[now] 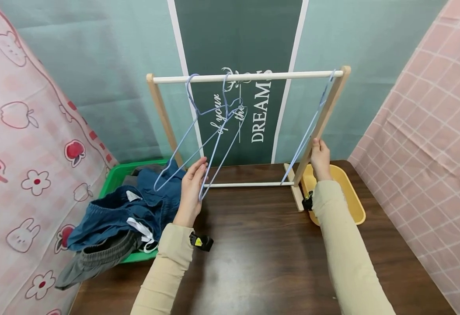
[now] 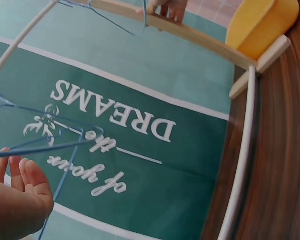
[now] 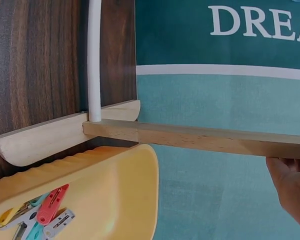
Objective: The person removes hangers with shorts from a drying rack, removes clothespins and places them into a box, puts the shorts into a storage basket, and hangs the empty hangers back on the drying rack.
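Observation:
A small clothes rack (image 1: 249,77) with wooden posts and white bars stands on the table. My right hand (image 1: 320,158) grips its right post (image 3: 205,138), about midway up. Two blue wire hangers (image 1: 178,146) hang left of the bar's middle, turned at an angle. A further blue hanger (image 1: 308,131) hangs at the right end, beside the post. My left hand (image 1: 192,186) is at the lower part of the middle hangers, its fingers loosely bent. In the left wrist view a hanger wire (image 2: 45,149) crosses by the fingertips; whether they touch is unclear.
At the left, a green basket (image 1: 113,181) holds blue shorts (image 1: 116,210) and grey clothing (image 1: 100,258) that spills over its edge. Behind the right post sits a yellow basket (image 1: 350,197), with several coloured clothespins (image 3: 52,204) in it. Fabric curtains surround the table.

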